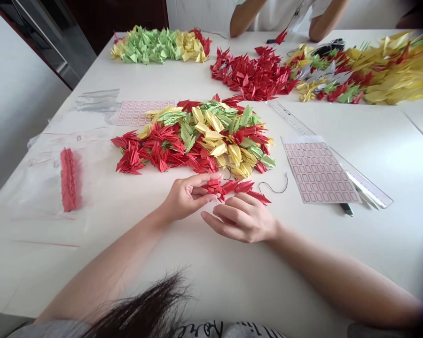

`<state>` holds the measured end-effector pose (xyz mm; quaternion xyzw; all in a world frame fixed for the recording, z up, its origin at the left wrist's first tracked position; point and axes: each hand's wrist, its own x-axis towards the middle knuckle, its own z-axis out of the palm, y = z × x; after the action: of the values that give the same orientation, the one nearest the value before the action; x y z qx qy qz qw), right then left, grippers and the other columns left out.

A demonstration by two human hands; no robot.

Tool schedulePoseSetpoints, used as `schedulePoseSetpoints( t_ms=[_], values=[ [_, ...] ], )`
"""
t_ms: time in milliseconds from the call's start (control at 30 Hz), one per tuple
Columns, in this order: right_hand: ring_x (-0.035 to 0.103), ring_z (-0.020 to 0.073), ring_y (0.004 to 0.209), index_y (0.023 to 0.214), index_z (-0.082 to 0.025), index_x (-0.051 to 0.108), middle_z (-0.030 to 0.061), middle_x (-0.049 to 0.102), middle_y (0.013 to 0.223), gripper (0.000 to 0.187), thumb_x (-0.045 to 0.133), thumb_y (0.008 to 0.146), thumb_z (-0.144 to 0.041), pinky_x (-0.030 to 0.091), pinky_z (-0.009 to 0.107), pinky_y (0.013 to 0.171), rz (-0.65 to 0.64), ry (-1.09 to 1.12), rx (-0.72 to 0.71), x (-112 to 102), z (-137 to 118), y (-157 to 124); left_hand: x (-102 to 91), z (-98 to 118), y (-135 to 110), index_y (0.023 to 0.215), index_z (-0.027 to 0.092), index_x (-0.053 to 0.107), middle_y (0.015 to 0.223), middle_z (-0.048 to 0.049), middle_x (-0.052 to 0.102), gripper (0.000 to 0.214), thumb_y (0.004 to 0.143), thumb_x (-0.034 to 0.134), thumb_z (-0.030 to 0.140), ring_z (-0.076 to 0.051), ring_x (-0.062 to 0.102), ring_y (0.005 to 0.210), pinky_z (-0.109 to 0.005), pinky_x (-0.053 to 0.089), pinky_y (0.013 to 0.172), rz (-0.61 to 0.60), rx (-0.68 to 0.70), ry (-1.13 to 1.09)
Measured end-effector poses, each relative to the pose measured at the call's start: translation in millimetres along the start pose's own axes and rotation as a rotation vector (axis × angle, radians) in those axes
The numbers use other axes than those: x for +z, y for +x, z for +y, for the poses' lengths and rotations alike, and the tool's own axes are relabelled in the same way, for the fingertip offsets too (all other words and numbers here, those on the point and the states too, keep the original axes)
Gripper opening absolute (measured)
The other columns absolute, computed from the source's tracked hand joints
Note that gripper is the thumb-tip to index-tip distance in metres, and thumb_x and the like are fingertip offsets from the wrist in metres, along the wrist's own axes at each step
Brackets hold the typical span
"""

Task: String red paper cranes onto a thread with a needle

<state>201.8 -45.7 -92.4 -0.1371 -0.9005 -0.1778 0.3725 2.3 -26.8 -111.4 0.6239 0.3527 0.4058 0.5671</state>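
My left hand [185, 195] pinches a small bunch of red folded paper cranes [232, 188] just above the white table [204, 272]. A thin dark thread [275, 188] trails from the cranes to the right. My right hand [241, 218] is beside them, fingers curled and pinched near the bunch; what they hold is too fine to see. Directly behind both hands lies a mixed pile of red, yellow and green cranes [197, 138].
A sticker sheet [319, 171], a pen [347, 209] and a clear ruler [296, 123] lie to the right. A bagged red crane strip [68, 178] lies at the left. More crane piles [257, 72] fill the back, where another person's arms [246, 16] rest.
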Motion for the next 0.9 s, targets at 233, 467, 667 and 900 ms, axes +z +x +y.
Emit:
schedulePoseSetpoints(
  t_ms=[233, 467, 667, 900],
  values=[
    [0.049, 0.0094, 0.066, 0.107, -0.02, 0.067, -0.0001, 0.06, 0.09, 0.019, 0.063, 0.091, -0.01, 0.042, 0.027, 0.054, -0.049, -0.019, 0.027, 1.7, 0.2, -1.9, 0.5, -3.9, -0.6, 0.129, 0.017, 0.068, 0.127, -0.0139, 0.072, 0.05, 0.083, 0.079, 0.033, -0.027, 0.075, 0.105, -0.035, 0.066, 0.091, -0.016, 0.026, 0.02],
    [0.047, 0.0092, 0.065, 0.109, -0.019, 0.066, 0.0007, 0.061, 0.09, 0.02, 0.062, 0.091, -0.009, 0.04, 0.028, 0.054, -0.106, -0.058, 0.032, 0.9, 0.8, -0.3, 1.3, -2.6, -0.6, 0.126, 0.017, 0.069, 0.126, -0.0138, 0.073, 0.047, 0.083, 0.078, 0.035, -0.027, 0.076, 0.104, -0.034, 0.067, 0.088, -0.011, 0.031, 0.049],
    [0.047, 0.0101, 0.064, 0.112, -0.019, 0.066, 0.0003, 0.059, 0.087, 0.025, 0.061, 0.09, -0.006, 0.041, 0.028, 0.054, -0.111, -0.051, 0.038, 0.6, 0.1, 1.5, 1.4, 0.5, -0.2, 0.123, 0.016, 0.071, 0.12, -0.0134, 0.075, 0.042, 0.086, 0.075, 0.035, -0.023, 0.079, 0.087, -0.029, 0.068, 0.078, -0.002, 0.063, 0.096],
    [0.048, 0.0104, 0.063, 0.11, -0.02, 0.067, -0.0004, 0.059, 0.086, 0.025, 0.066, 0.087, -0.008, 0.044, 0.029, 0.055, -0.102, -0.041, 0.015, 1.2, -1.3, -0.4, 0.6, 1.4, 0.2, 0.114, 0.014, 0.075, 0.107, -0.0122, 0.079, 0.036, 0.086, 0.074, 0.036, -0.024, 0.079, 0.089, -0.03, 0.067, 0.082, 0.02, 0.083, 0.148]
  ],
)
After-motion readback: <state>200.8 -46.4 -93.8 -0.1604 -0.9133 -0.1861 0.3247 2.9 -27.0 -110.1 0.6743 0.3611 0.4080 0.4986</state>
